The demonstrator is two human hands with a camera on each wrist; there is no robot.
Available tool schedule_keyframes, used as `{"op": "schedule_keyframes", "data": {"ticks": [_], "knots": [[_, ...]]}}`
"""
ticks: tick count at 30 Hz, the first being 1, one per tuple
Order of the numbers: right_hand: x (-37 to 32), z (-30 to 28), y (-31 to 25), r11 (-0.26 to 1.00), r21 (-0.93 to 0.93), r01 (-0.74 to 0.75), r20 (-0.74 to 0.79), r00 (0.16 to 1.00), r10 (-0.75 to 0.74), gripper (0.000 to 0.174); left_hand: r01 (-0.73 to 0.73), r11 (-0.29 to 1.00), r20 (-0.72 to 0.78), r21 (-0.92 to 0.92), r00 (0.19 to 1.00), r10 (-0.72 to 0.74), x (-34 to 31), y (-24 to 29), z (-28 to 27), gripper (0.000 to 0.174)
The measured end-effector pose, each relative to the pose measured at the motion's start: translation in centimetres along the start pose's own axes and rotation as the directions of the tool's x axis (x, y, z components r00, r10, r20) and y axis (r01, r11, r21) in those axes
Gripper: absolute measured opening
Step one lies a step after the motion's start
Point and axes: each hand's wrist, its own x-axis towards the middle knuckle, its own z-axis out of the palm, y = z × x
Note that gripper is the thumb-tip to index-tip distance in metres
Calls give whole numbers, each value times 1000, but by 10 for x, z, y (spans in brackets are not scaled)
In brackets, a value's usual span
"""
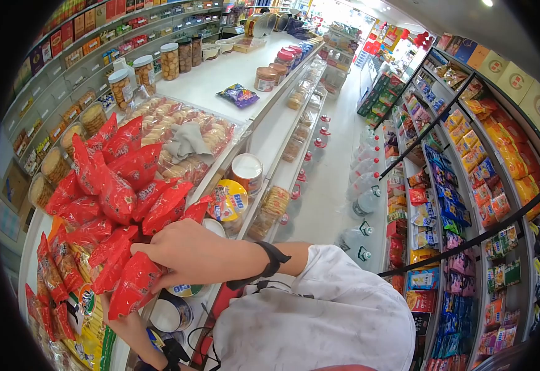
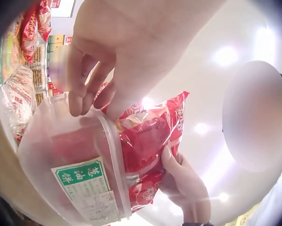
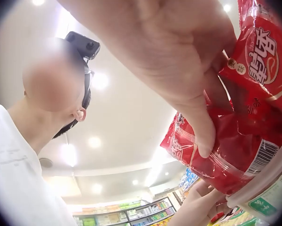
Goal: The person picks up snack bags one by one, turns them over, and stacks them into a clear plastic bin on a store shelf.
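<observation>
Many red snack bags [image 1: 118, 195] stand heaped in a translucent plastic tub [image 2: 42, 136], whose green-and-white label [image 2: 82, 176] shows in the left wrist view. My right hand [image 1: 186, 250] reaches across the front of the heap. Its thumb and fingers grip one red snack bag [image 3: 211, 150] at the near side. My left hand [image 2: 115, 52] holds the tub's rim, fingers bent over the edge beside the bags. In the head view the left hand [image 1: 118, 318] is mostly hidden under the near bag.
Beside the heap lies a wide tray of wrapped biscuits [image 1: 152, 133] with a grey cloth [image 1: 188, 143] on it. Round tubs [image 1: 228, 201] line the counter's edge to the right. Hanging red packets [image 1: 50, 266] are at the left. Snack shelves [image 1: 461, 204] flank the aisle.
</observation>
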Motion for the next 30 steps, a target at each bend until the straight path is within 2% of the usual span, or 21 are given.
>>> {"op": "schedule_keyframes", "data": {"ticks": [2,4,7,10,11,14,15,18,19,22,24,25,26,27,28,30], "knots": [[3,0,-5,999,-39,-32,25,999,33,70,10,999,-64,-53,998,-13,-4,-3,6,50],[8,4,-10,994,-106,-40,28,999,43,73,-6,973,-188,-232,981,-39,-12,-3,19,47],[18,-8,-15,988,-73,-140,120,982,148,77,-76,985,-173,-155,984,49,-12,-4,17,43],[16,-2,-5,990,-134,-36,49,998,43,81,-133,989,-231,59,962,143,-18,11,19,35],[16,-6,-6,992,-111,-54,50,997,59,77,-119,989,-148,90,980,131,-19,27,12,31],[13,5,8,1000,-14,-9,-35,999,9,70,-241,964,-102,115,962,253,-27,48,3,28],[9,9,9,998,-30,51,-106,993,-54,66,-289,954,-156,74,942,297,-35,63,8,34],[6,10,8,996,16,89,-147,985,-85,62,-233,963,-192,-133,960,206,-46,85,26,45],[6,12,9,994,40,107,-156,983,-99,61,-145,982,-189,-119,974,121,-45,89,29,55],[5,17,13,987,57,153,-189,972,-140,61,-106,990,-160,97,980,120,-45,82,30,55],[4,17,17,979,52,199,-181,966,-187,62,-127,991,-221,34,966,131,-42,84,37,50],[4,10,17,974,41,223,-216,954,-209,63,-152,986,-254,73,953,166,-43,73,38,44],[1,3,12,968,48,248,-246,942,-229,65,-48,999,-202,-19,978,44,-43,84,35,43],[-4,-2,2,964,68,255,-305,926,-224,64,-86,994,-188,69,977,98,-42,89,30,45],[-7,-12,1,962,61,267,-363,903,-227,65,-52,997,-222,56,973,63,-42,88,32,47],[-25,-5,22,957,92,276,-554,813,-181,67,-124,990,-201,73,970,136,-38,96,28,51]]}}
